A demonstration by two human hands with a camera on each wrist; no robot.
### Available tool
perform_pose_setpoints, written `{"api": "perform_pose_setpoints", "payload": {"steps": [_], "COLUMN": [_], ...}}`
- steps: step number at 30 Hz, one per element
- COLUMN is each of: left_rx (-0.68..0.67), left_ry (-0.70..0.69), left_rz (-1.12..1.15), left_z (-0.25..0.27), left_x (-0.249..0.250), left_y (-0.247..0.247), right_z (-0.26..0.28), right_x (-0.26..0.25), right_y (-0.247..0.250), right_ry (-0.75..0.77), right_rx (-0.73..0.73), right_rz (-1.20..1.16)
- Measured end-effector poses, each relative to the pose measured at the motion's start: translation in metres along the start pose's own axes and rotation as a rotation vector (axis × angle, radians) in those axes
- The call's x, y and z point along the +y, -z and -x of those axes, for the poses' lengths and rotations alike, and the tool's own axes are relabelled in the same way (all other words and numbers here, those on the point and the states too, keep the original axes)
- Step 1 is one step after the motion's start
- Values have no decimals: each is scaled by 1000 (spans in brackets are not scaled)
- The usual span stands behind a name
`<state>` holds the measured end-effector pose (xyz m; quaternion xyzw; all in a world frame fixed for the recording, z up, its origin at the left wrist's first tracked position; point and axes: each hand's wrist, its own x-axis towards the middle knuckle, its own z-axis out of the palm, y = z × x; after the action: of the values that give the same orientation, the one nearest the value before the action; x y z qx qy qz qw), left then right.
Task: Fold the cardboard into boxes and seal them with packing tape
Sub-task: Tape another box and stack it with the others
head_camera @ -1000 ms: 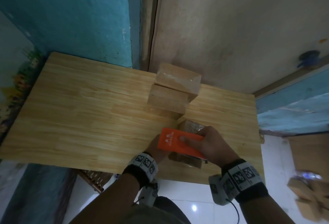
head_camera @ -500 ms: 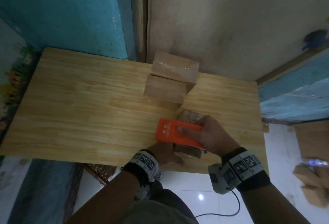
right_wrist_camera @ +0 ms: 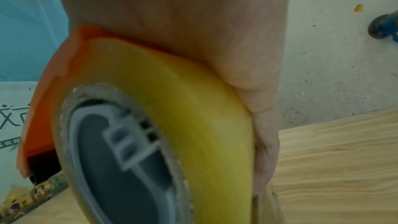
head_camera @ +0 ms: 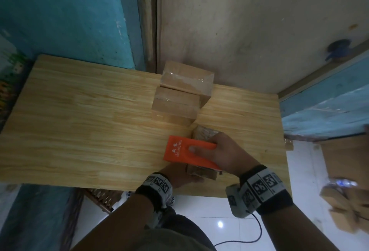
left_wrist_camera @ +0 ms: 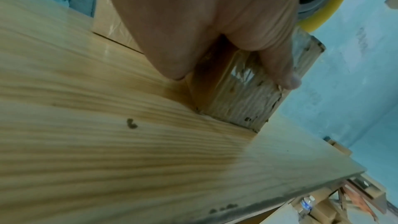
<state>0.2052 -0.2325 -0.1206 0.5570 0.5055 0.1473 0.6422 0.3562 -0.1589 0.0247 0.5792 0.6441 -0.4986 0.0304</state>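
R hand (head_camera: 225,153) grips orange tape dispenser (head_camera: 189,152), white logo unreadable; L hand (head_camera: 179,176) steadies box (head_camera: 201,172).

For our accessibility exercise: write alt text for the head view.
A right hand holds an orange tape dispenser over a small cardboard box steadied by the left hand on a wooden table; two taped boxes behind.

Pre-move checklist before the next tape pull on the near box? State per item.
1. Right hand grips the orange tape dispenser: ok.
2. Tape roll seated in the dispenser: ok.
3. Left hand holds the near box steady: ok.
4. Box rests on the table: ok.
5. Tape end stuck to the box: cannot tell, hidden under the dispenser.
6. The two taped boxes clear of the hands: ok.
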Motion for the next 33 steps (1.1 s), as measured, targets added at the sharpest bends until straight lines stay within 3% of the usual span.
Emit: {"api": "perform_pose_setpoints", "payload": {"steps": [7, 16, 20, 25, 33], "left_rx": [46, -4, -4, -108, -86], "left_ry": [-85, -47, -91, -64, -64], "left_rz": [20, -90, -200, -311, -354], "left_z": [0, -3, -7, -13, -13], "left_x": [-2, -1, 3, 2, 11], "left_y": [-3, 2, 10, 29, 30], "right_z": [-2, 13, 11, 6, 18], "right_x": [1, 10, 11, 6, 24], "right_y": [4, 19, 15, 15, 32], "right_ry": [-10, -38, -45, -27, -49], "right_rx": [-39, -29, -7, -11, -66], "right_rz": [-8, -143, -115, -57, -50]}}
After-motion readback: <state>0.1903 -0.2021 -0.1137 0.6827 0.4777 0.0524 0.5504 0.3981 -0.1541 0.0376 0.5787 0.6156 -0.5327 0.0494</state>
